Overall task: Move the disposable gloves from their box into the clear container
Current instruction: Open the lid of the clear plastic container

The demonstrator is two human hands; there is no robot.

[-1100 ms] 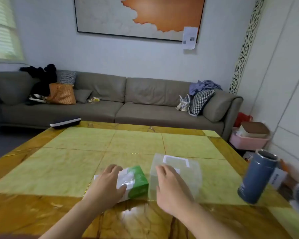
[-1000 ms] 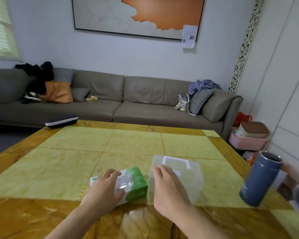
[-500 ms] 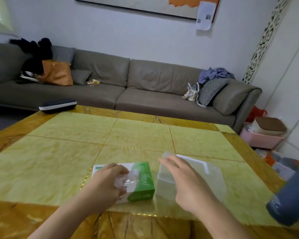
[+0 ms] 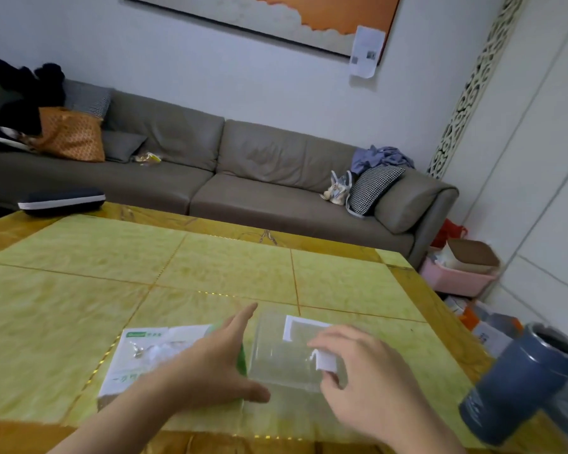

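Observation:
The white and green glove box lies flat on the yellow-green table, near its front edge. Right beside it stands the clear container, which has a white-edged opening on top. My left hand reaches over the green end of the box with straight, spread fingers. Its thumb lies along the container's near left corner, and it holds nothing. My right hand hovers over the container's right part with fingers curled, pinching a small white flap on its top. No glove is visible in either hand.
A blue-grey tumbler stands tilted in view at the table's right front edge. A dark case lies at the far left corner. A grey sofa runs behind the table. A pink basket sits on the floor at the right.
My left hand left the box's opening and moved right to the container's side, fingers now straight. My right hand shifted right and curled onto the white flap. The view tilted.

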